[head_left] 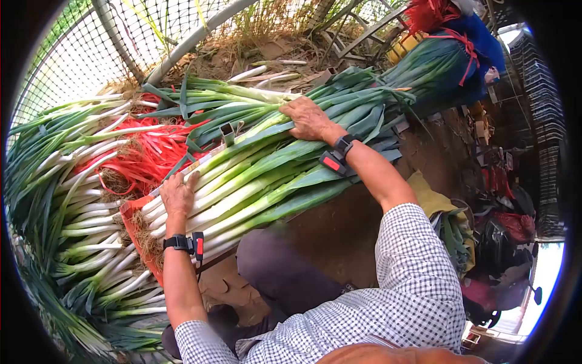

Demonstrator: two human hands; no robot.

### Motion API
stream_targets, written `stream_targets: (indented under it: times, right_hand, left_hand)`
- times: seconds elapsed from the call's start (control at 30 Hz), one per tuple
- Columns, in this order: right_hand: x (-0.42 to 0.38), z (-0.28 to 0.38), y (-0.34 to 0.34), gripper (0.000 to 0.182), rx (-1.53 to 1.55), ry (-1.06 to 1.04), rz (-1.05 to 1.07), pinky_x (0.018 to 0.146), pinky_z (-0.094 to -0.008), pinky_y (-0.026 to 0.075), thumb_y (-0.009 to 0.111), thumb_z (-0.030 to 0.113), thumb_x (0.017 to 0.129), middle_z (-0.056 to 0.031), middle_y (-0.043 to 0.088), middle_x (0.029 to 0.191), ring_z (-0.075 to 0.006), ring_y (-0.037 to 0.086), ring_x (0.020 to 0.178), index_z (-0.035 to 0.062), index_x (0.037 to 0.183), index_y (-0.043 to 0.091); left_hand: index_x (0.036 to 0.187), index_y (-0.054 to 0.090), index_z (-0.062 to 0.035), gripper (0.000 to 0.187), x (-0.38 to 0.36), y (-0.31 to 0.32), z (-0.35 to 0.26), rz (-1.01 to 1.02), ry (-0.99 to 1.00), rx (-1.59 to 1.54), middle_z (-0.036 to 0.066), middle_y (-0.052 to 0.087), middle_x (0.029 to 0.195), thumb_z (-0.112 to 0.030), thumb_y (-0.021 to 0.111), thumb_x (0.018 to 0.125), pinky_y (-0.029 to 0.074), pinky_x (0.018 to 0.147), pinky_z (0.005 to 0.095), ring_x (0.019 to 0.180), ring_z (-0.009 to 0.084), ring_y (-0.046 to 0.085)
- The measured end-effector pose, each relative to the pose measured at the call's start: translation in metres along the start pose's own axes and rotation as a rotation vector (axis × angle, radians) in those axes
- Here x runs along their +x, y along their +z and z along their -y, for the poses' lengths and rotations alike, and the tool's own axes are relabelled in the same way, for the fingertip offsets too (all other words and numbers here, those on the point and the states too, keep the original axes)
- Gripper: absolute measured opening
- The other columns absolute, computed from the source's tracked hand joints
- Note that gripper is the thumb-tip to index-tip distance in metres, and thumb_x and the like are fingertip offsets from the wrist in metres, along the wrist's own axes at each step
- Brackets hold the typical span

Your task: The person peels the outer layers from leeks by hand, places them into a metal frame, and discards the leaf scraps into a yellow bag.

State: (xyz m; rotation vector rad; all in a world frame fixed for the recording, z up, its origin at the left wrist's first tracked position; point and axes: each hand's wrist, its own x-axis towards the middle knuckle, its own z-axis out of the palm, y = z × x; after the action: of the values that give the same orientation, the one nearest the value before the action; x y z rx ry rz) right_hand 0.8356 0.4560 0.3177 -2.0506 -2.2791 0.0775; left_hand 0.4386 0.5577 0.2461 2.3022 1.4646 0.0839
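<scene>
In front of me lies a row of long green onions [242,182], with white stalks and roots at the left and green leaves at the right. My left hand [177,195] is closed over the white stalks near the root end, thumb on top. Farther along, my right hand [308,118] grips the far side of the row where white turns to green. Its fingertips are partly hidden among the stalks. Under the roots shows an orange-red edge [134,227]. A small metal post [227,133] stands at the row's far side.
A heap of green onions [91,230] lies at the left, beside a tangle of red plastic ties [154,148]. At the upper right is a bundle tied with red [430,64]. A wire mesh fence [73,67] stands behind. My knee [273,261] is close below the row.
</scene>
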Motion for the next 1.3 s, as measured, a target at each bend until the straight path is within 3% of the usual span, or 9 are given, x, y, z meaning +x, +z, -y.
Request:
stream_targets:
  times: [0.17,0.37,0.5,0.53,0.63,0.67,0.9,1.0,1.3]
  right_hand:
    - [0.008,-0.004,0.003,0.051,-0.042,-0.008,0.060,0.100,-0.0459,0.040,0.064,0.027,0.073,-0.0170,0.063,0.110,-0.0351,0.057,0.108,0.0073,0.119,0.060]
    - [-0.004,0.015,-0.046,0.059,-0.219,-0.081,-0.006,0.107,-0.0445,0.033,0.073,0.029,0.076,-0.0149,0.052,0.129,-0.0320,0.046,0.124,0.0112,0.130,0.056]
    - [0.000,0.025,-0.053,0.025,-0.409,-0.146,0.177,0.098,-0.0394,0.039,0.064,0.019,0.083,-0.0119,0.066,0.107,-0.0279,0.056,0.112,0.0111,0.107,0.064]
    - [-0.002,0.021,-0.046,0.010,-0.347,-0.251,0.032,0.086,-0.0403,0.047,0.060,0.018,0.085,-0.0129,0.068,0.089,-0.0295,0.063,0.096,0.0103,0.089,0.066]
    - [-0.011,0.057,-0.064,0.013,-0.014,0.064,0.131,0.072,-0.0440,0.050,0.062,0.022,0.085,-0.0156,0.066,0.078,-0.0343,0.065,0.081,0.0090,0.083,0.066]
    - [-0.016,0.063,-0.061,0.017,0.041,-0.031,0.016,0.061,-0.0477,0.048,0.062,0.023,0.086,-0.0166,0.063,0.070,-0.0384,0.063,0.071,0.0083,0.079,0.065]
    - [-0.046,0.178,-0.097,0.008,0.261,-0.518,0.514,0.058,-0.0487,0.045,0.062,0.012,0.072,-0.0167,0.057,0.064,-0.0386,0.061,0.067,0.0065,0.075,0.058]
    - [-0.072,0.188,-0.124,0.006,0.237,-0.404,0.485,0.062,-0.0477,0.045,0.060,0.010,0.077,-0.0156,0.057,0.067,-0.0375,0.059,0.069,0.0042,0.077,0.059]
    - [-0.240,0.057,-0.199,0.019,0.007,0.100,-0.259,0.090,-0.0369,0.045,0.062,-0.003,0.077,-0.0072,0.069,0.101,-0.0265,0.061,0.099,0.0045,0.093,0.069]
  left_hand:
    - [0.128,0.058,-0.0099,0.057,-0.005,0.018,-0.001,-0.225,0.067,0.148,0.019,0.058,0.125,-0.055,0.050,0.094,0.030,0.105,0.0482,0.121,0.0348,0.049]
    - [0.130,0.058,-0.0084,0.056,-0.008,0.019,-0.004,-0.077,-0.031,-0.053,0.019,0.056,0.131,-0.052,0.052,0.094,0.029,0.107,0.0456,0.125,0.0347,0.046]
    - [0.128,0.059,-0.0088,0.056,-0.010,0.022,-0.005,-0.137,-0.015,-0.089,0.018,0.057,0.128,-0.053,0.052,0.093,0.029,0.106,0.0454,0.124,0.0331,0.047]
    - [0.127,0.060,-0.0089,0.056,-0.010,0.023,-0.005,-0.141,-0.012,-0.088,0.017,0.058,0.127,-0.053,0.052,0.093,0.029,0.106,0.0453,0.124,0.0329,0.048]
    - [0.121,0.062,-0.0088,0.053,-0.012,0.023,-0.005,-0.200,-0.001,-0.083,0.015,0.060,0.120,-0.053,0.052,0.092,0.030,0.103,0.0452,0.120,0.0319,0.050]
    - [0.118,0.063,-0.0092,0.052,-0.012,0.022,-0.007,-0.215,0.004,-0.092,0.015,0.061,0.118,-0.053,0.052,0.092,0.031,0.102,0.0450,0.119,0.0315,0.051]
    - [0.108,0.067,-0.0119,0.047,-0.013,0.021,-0.007,-0.238,-0.004,-0.095,0.013,0.063,0.112,-0.054,0.053,0.092,0.031,0.100,0.0437,0.115,0.0297,0.053]
    - [0.108,0.067,-0.0115,0.047,-0.014,0.023,-0.005,-0.270,0.030,-0.095,0.013,0.063,0.112,-0.053,0.053,0.092,0.031,0.100,0.0443,0.116,0.0301,0.052]
    - [0.144,0.042,-0.0096,0.062,-0.017,0.045,0.010,-0.393,0.005,0.102,0.019,0.039,0.148,-0.050,0.046,0.097,0.018,0.116,0.0522,0.140,0.0369,0.030]
